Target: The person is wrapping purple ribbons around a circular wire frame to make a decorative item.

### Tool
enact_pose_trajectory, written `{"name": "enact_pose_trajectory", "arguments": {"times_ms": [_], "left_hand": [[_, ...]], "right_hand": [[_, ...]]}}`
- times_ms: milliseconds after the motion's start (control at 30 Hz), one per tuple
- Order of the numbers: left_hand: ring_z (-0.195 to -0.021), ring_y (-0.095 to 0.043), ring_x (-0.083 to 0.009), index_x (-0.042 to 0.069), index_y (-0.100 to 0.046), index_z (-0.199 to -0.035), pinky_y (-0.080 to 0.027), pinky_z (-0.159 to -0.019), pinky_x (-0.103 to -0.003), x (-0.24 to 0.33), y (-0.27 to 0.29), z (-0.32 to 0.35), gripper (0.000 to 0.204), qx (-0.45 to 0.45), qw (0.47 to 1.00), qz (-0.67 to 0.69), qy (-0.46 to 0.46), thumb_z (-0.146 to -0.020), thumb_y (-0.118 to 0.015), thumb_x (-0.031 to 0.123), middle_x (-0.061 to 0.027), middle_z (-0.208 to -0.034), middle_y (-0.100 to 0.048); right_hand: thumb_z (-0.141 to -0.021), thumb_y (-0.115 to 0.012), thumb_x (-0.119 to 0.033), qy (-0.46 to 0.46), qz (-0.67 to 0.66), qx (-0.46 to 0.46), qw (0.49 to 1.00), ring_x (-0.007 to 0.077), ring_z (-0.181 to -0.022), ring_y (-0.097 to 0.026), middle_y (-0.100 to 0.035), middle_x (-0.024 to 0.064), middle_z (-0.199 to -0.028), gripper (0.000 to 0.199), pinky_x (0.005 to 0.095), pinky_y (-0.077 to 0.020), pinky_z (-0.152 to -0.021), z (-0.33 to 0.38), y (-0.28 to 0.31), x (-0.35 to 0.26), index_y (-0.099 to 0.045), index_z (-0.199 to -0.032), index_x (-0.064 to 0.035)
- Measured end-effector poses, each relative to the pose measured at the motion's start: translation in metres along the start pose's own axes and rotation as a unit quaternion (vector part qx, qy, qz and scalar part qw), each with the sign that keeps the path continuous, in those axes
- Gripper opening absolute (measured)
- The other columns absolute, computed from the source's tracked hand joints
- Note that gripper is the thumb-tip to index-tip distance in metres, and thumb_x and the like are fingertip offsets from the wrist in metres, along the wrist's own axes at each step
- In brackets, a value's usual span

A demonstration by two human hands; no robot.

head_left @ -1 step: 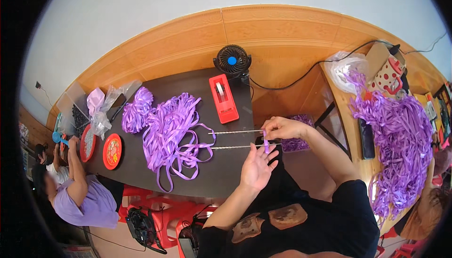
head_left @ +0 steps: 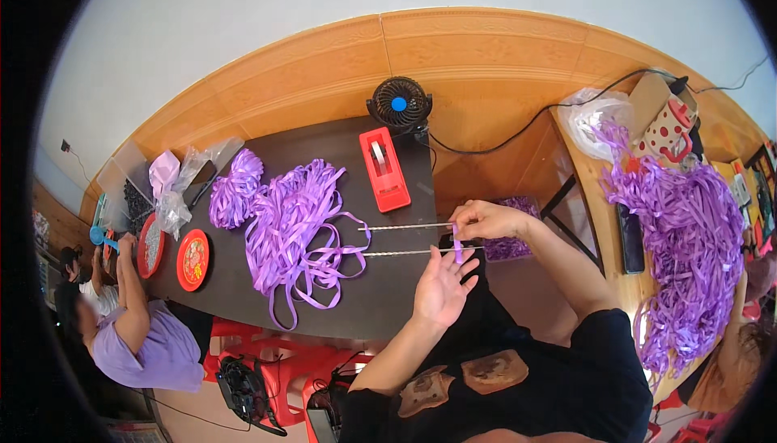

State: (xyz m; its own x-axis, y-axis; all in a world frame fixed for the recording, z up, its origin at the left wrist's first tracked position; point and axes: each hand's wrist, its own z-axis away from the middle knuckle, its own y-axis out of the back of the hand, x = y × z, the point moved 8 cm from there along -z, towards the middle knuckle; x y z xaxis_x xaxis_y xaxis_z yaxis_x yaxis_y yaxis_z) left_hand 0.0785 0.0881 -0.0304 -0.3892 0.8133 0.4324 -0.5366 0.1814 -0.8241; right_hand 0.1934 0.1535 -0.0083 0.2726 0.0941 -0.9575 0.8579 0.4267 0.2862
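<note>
Evidently the work is partway through, as I follow it from afar through the head view: a narrow, shiny purple ribbon strip (head_left: 457, 245) spans the gap between two thin, twisted metal rods (head_left: 401, 253), near their right-hand ends. That much looks done; most of the rods' length shows bare. A large, loose heap of purple ribbon (head_left: 283, 228) lies to the left on the dark table (head_left: 388, 297), one of its loops reaching the rods' far tips, and a smaller purple bundle (head_left: 239, 192) sits just beyond it. Whether those piles are finished or waiting, I cannot tell, so I can't put a figure on what is left. As for the hands, the right hand (head_left: 486, 221) has thumb and fingertips pinched together on the strip at the upper rod. The left hand (head_left: 439, 288) is spread, palm up, below the lower rod, gripping nothing that I can make out; its fingertips lie close to the strip's lower end, though I can't confirm contact.
</note>
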Motion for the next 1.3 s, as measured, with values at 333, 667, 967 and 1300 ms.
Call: {"name": "enact_pose_trajectory", "arguments": {"times_ms": [333, 667, 967, 1300], "left_hand": [[-0.113, -0.045, -0.0237, 0.004, -0.048, -0.123, -0.036, -0.09, -0.036, 0.0, -0.001, 0.001, 0.062, 0.0, 1.0, 0.0, 0.001, -0.091, -0.039, 0.056, -0.0096, -0.124, -0.05], [-0.112, -0.046, -0.0236, 0.006, -0.05, -0.121, -0.036, -0.09, -0.036, -0.001, 0.0, 0.001, 0.06, 0.007, 1.0, 0.001, 0.0, -0.091, -0.039, 0.056, -0.0088, -0.123, -0.052], [-0.11, -0.047, -0.0218, 0.006, -0.051, -0.119, -0.036, -0.089, -0.035, -0.001, 0.002, 0.0, 0.058, 0.005, 1.0, 0.005, -0.003, -0.091, -0.039, 0.056, -0.0073, -0.121, -0.053], [-0.109, -0.047, -0.0218, 0.006, -0.052, -0.118, -0.036, -0.088, -0.035, -0.002, 0.001, 0.001, 0.057, 0.008, 1.0, 0.002, -0.005, -0.091, -0.041, 0.055, -0.0073, -0.119, -0.053]], "right_hand": [[-0.078, -0.067, -0.014, -0.022, 0.006, 0.003, 1.0, 0.0208, -0.094, -0.054, -0.063, 0.0096, -0.095, 0.015, 0.0341, -0.0401, -0.083, 0.001, 0.001, 0.004, -0.064, -0.067, -0.0041], [-0.078, -0.065, -0.012, -0.01, -0.023, -0.002, 1.0, 0.02, -0.101, -0.049, -0.062, 0.0071, -0.105, 0.008, 0.0357, -0.0356, -0.091, 0.0, 0.0, -0.012, -0.065, -0.073, -0.0058], [-0.081, -0.065, -0.016, -0.004, -0.065, 0.022, 0.998, 0.0187, -0.097, -0.053, -0.06, 0.0108, -0.104, 0.014, 0.0315, -0.039, -0.088, 0.003, 0.001, -0.019, -0.065, -0.076, -0.004], [-0.079, -0.066, -0.016, -0.003, 0.025, 0.025, 0.999, 0.0225, -0.102, -0.05, -0.061, 0.0112, -0.108, 0.011, 0.0357, -0.0357, -0.091, 0.002, 0.003, -0.021, -0.065, -0.075, -0.0063]]}}
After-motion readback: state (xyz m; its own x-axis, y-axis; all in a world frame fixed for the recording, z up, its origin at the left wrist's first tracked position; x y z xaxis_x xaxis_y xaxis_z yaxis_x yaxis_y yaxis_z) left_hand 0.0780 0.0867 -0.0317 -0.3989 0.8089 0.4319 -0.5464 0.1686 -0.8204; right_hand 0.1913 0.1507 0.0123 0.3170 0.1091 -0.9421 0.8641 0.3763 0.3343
